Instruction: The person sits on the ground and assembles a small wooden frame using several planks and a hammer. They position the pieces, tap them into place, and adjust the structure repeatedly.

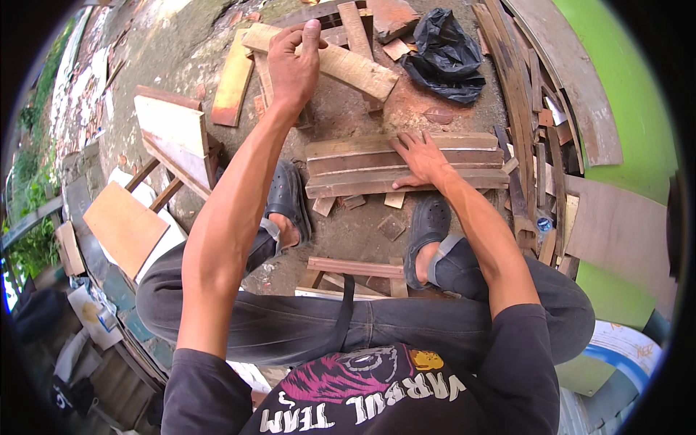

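My left hand (293, 69) reaches far forward, its fingers curled and its thumb across a short pale wooden board (355, 70). The board slants over other wood scraps, and part of it is hidden behind the hand. My right hand (422, 161) lies with fingers apart on a stack of brown wooden planks (341, 165) between my feet. The planks are side by side, running left to right, with small wood offcuts (392, 228) just nearer to me.
A crumpled black plastic bag (442, 61) lies at the far right. Long boards (518, 94) line the right side by a green surface (638, 109). At left stands a wooden piece with a white panel (170, 123), near a tan board (125, 226). Another yellowish board (233, 80) lies farther off.
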Demonstrator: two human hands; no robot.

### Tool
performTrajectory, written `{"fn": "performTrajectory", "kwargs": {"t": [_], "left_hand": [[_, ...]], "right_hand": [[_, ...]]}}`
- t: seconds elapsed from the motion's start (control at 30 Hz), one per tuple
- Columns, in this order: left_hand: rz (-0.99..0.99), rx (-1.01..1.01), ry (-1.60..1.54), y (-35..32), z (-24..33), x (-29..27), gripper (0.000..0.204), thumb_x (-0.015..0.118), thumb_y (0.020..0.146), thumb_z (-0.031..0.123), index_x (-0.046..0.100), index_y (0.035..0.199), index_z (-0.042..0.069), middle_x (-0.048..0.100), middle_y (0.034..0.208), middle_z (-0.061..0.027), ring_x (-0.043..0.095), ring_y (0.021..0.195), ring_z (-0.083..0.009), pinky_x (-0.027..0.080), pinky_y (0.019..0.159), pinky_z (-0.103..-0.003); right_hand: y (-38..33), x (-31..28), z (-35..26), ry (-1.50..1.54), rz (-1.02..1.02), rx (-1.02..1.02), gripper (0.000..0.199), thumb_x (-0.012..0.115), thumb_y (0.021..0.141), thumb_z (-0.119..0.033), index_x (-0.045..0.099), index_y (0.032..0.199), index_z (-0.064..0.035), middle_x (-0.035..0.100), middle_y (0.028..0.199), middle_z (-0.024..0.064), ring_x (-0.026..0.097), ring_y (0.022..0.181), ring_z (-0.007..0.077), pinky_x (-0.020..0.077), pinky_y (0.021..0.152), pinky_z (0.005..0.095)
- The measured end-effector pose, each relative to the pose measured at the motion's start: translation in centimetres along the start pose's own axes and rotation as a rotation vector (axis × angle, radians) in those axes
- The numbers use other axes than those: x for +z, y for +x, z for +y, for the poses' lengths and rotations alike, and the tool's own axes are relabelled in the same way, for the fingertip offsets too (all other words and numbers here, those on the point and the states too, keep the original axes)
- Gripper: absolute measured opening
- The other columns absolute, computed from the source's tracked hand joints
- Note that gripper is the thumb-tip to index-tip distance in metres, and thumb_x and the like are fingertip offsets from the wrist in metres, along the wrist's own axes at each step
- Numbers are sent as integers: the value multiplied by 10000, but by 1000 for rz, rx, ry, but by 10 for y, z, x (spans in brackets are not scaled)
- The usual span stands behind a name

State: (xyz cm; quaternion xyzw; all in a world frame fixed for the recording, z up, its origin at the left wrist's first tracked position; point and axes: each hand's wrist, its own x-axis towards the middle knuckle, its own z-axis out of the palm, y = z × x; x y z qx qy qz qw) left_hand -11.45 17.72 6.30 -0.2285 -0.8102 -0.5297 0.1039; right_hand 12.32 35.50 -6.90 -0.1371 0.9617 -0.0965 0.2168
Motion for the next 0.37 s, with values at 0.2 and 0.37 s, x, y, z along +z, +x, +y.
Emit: {"fn": "performTrajectory", "kwargs": {"t": [0.2, 0.37], "left_hand": [[179, -151, 190, -103, -25, -130, 341, 655, 942, 315, 712, 790, 15, 704, 871, -108, 629, 885, -230, 475, 829, -345], [199, -314, 356, -218, -55, -209, 272, 726, 883, 323, 718, 820, 59, 717, 878, -102, 652, 889, -240, 488, 854, -346]], "right_hand": [[-8, 38, -73, -240, 7, -223, 858, 771, 740, -486, 409, 1418, -105, 464, 1413, 117, 400, 1355, 285, 316, 1118, 473], [13, 58, -111, -95, -261, 100, 756, 797, 739, -324, 408, 1347, -100, 517, 1310, 132, 479, 1258, 330, 400, 1022, 464]]}}
